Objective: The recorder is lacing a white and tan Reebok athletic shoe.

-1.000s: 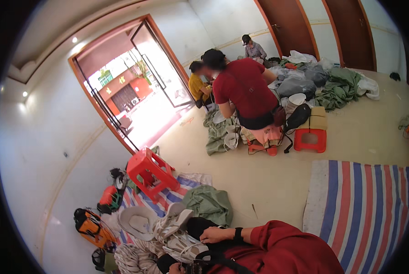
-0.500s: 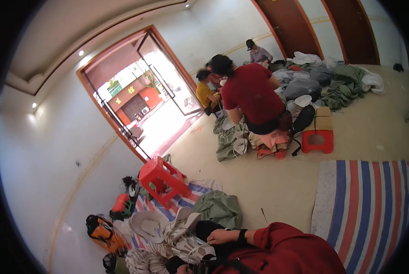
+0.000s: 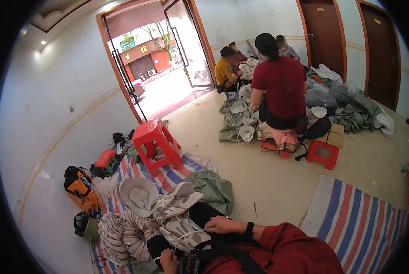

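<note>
Head view shows the person's two bare hands low in the picture, around a pale shoe upper with brown-grey patches. This upper lies over the dark-clothed lap, between the hands: the left hand is at its near left side, and the right hand is just beside its right side. The left hand is partly hidden by a dark object at the lower edge (its kind I cannot make out), so I cannot tell if its grip is loose or holding something. The right grip is closed, its fingertips pinching a thin white lace which crosses the upper; the lace's farther end is hard to follow. A black band circles the right wrist, and the red sleeve is cut off by the lower edge.

Directly beyond the held upper, and partly overlapped with it, lies another pale upper; a pale cupped piece is near, to the left. Pale bundles lie left of the lap, their strands too small to separate. Under them is a striped sheet, mostly covered, and a green cloth lies crumpled beyond the lap.
</note>
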`<state>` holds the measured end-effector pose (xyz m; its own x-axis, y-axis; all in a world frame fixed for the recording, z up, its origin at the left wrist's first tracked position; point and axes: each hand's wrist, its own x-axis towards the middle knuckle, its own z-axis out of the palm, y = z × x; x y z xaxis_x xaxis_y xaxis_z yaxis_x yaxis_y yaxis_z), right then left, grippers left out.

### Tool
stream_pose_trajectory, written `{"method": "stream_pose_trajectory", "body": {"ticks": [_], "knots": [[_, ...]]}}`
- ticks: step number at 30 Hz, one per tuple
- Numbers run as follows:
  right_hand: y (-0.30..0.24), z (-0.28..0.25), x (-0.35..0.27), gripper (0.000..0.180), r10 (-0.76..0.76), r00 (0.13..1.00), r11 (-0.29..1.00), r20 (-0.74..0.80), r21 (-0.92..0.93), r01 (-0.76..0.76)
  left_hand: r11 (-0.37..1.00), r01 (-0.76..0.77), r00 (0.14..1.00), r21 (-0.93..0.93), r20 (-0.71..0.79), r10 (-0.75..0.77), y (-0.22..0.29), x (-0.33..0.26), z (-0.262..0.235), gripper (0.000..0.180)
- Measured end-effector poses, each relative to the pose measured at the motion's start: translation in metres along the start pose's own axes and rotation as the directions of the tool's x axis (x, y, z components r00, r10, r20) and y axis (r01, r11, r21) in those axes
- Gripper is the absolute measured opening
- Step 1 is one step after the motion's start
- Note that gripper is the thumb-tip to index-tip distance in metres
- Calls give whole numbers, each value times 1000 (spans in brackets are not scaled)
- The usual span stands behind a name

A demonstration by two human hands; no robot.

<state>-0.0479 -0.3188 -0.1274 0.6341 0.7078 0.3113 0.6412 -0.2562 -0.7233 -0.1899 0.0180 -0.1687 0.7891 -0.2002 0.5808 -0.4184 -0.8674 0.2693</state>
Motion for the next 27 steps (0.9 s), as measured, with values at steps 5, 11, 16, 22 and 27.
{"method": "stream_pose_trajectory", "body": {"ticks": [5, 11, 16, 22, 27], "knots": [[5, 3, -2, 20, -86, 995, 995, -57, -63, 83, 964, 263, 965, 48, -15, -262, -16, -14, 20, 24], [1, -1, -3, 19, -4, 1000, 1000, 23, -28, 5, 962, 271, 962, 37, 1, -271, -4, -9, 13, 23], [0, -4, -4, 23, 49, 996, 999, 78, -28, -47, 964, 265, 964, 34, 7, -265, 3, -4, 8, 19], [-1, -2, -2, 22, 22, 998, 999, 57, -38, -20, 962, 270, 963, 44, -9, -270, 14, 1, 0, 18], [-2, -6, -1, 20, 55, 997, 998, 53, -15, -54, 951, 308, 950, 24, 54, -309, 23, 10, -10, 18]]}}
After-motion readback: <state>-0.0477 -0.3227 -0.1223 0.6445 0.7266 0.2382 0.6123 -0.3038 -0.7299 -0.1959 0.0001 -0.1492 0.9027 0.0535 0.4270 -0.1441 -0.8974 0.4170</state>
